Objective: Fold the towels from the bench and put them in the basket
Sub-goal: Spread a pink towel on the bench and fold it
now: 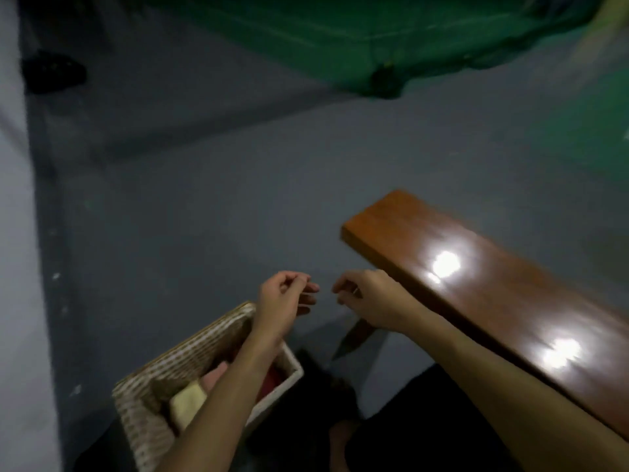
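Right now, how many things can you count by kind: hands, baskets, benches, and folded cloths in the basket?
Hands: 2, left hand and right hand, both loosely curled, holding nothing.
Baskets: 1, wicker basket.
Benches: 1, wooden bench.
Folded cloths showing in the basket: 3, cream cloth, pink cloth, red cloth; blurred, others may be hidden.
Total: 7.

counter [503, 294]: polished reddish wood, glossy, mirroring bright lights
basket [149, 400]: pale woven wicker, rough ribbed weave
towels [189, 401]: soft matt cloth
floor [211, 206]: smooth matt grey
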A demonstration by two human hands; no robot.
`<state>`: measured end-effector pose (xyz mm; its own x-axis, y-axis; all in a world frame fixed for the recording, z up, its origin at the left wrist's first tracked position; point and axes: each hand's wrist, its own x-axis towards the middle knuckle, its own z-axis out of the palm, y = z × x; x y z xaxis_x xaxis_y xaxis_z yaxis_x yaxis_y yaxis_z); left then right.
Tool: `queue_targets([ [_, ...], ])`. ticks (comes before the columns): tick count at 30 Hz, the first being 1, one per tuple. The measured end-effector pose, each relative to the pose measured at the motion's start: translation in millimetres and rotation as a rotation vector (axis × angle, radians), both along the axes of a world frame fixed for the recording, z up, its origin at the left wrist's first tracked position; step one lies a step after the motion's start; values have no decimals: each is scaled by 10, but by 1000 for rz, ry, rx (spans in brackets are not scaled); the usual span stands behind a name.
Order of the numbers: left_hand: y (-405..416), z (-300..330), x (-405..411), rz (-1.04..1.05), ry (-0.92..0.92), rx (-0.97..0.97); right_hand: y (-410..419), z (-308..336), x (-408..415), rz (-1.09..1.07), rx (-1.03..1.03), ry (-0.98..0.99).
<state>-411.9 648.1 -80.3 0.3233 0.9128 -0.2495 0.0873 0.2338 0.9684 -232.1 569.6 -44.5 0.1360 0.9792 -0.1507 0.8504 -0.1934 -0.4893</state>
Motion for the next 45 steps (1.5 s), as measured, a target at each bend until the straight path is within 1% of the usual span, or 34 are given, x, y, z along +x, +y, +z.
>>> queue_targets([
  [4, -635, 588, 947, -224, -91, 17, -1044, 496, 701, -212, 106, -201],
  [6, -985, 773, 1434, -330, -125, 11, -1579, 625, 1006, -307, 111, -294],
  [9, -1574, 918, 2104, -510, -143, -7, -2384, 698, 1365, -441, 96, -367],
  [13, -2425, 920, 2826, -772, -72, -8, -3398, 563, 1761, -631, 18, -436],
  [18, -3460, 724, 3512, -1038, 8, -44, -4756, 265, 2155, -872, -176, -491],
  [20, -3845, 615, 3730, -1121, 36, -69, -5342, 137, 2285, -974, -255, -494],
  [22, -4207, 508, 3912, -1201, 69, -81, -5921, 5, 2394, -1127, -291, -458],
  [24, -4556, 398, 4071, -1261, 101, -83, -6419, -88, 2495, -1300, -222, -364],
  [26, -4907, 296, 4201, -1303, 126, -89, -6785, -71, 2546, -1466, -133, -326],
  [27, -5085, 248, 4263, -1322, 134, -97, -6924, -72, 2569, -1544, -136, -332],
  [29, -5443, 161, 4389, -1360, 156, -117, -7139, -132, 2616, -1679, -203, -290],
  [31, -5781, 81, 4531, -1393, 179, -138, -7249, -236, 2648, -1714, -264, -195],
  [33, -6081, 22, 4671, -1413, 193, -153, -7282, -298, 2657, -1724, -228, -146],
  [36, -6430, -55, 4846, -1434, 221, -91, -7268, -285, 2675, -1703, -207, -195],
  [38, -6585, -76, 4941, -1409, 229, -37, -7274, -272, 2691, -1695, -195, -208],
  [40, -6702, -67, 5023, -1379, 220, -68, -7286, -242, 2679, -1687, -128, -185],
  [43, -6789, -20, 5111, -1387, 177, -206, -7291, -173, 2600, -1613, 25, -166],
  [45, -6795, 23, 5149, -1378, 146, -179, -7279, -144, 2544, -1508, 160, -149],
])
